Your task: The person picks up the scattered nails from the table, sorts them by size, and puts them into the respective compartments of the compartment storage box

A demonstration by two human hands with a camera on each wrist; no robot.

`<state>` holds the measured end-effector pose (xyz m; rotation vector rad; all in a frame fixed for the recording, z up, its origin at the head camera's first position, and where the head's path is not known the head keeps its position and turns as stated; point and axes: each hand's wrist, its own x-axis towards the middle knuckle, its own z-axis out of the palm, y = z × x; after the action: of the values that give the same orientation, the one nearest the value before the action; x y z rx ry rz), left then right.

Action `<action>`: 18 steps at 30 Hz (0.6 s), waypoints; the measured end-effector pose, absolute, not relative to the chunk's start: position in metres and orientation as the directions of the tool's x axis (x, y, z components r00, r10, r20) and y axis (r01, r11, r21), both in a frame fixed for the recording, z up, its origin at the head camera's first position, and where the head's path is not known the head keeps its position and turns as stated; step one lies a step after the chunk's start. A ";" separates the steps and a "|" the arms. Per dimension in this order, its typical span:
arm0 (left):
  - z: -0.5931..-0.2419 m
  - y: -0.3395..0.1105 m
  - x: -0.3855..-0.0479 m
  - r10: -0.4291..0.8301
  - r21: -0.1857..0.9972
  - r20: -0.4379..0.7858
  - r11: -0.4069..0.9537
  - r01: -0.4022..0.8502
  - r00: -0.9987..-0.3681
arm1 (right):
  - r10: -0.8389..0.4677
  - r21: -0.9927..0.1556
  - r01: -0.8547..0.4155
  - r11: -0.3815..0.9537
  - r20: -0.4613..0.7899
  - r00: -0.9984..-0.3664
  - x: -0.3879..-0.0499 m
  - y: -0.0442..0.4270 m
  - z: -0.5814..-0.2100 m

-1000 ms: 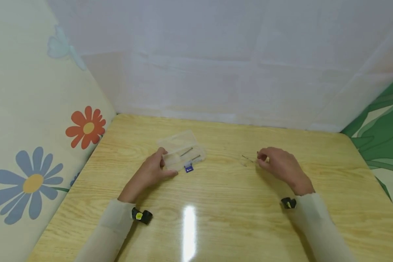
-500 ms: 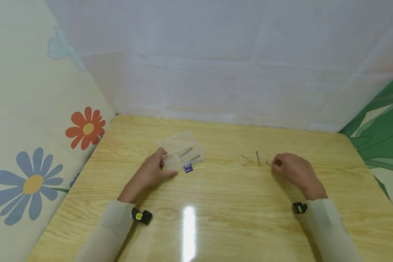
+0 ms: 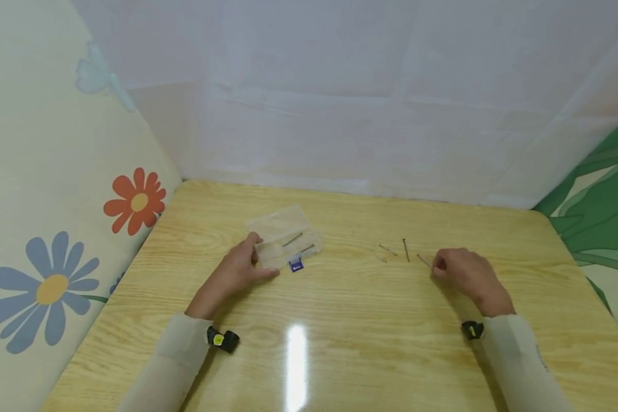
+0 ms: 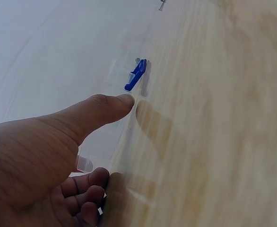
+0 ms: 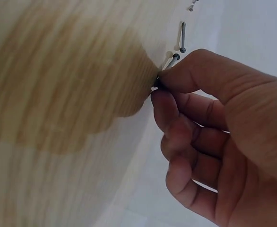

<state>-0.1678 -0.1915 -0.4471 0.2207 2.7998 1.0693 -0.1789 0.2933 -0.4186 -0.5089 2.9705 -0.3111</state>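
A pale wall (image 3: 309,126) stands beyond your fingertips, behind the wooden table (image 3: 371,332). Your left hand (image 3: 234,266) grips the open clear box (image 3: 277,228); your right hand (image 3: 466,276), its palm side seen only from the right wrist, pinches a nail (image 3: 424,261) between thumb and finger. Only the head view shows other nails (image 3: 292,240) inside the box, past your left fingertips.

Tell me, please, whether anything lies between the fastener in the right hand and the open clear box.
Yes: another fastener and smaller pieces lie on the table between the held fastener and the box.
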 end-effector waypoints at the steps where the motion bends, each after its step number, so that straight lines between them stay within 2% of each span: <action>1: -0.447 -0.192 -0.168 0.186 0.670 -0.076 0.737 0.088 -0.980 | -0.343 -0.224 -0.319 0.921 -0.075 -0.936 -0.179 0.293 -0.419; 18: -0.447 -0.191 -0.169 0.189 0.679 -0.068 0.728 0.094 -0.980 | -0.377 -0.256 -0.335 0.907 -0.139 -0.916 -0.185 0.295 -0.422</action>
<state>-0.1686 -0.1915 -0.4473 0.2300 2.7965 1.0874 -0.1848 0.2948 -0.4222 -0.5433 2.8849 -0.3390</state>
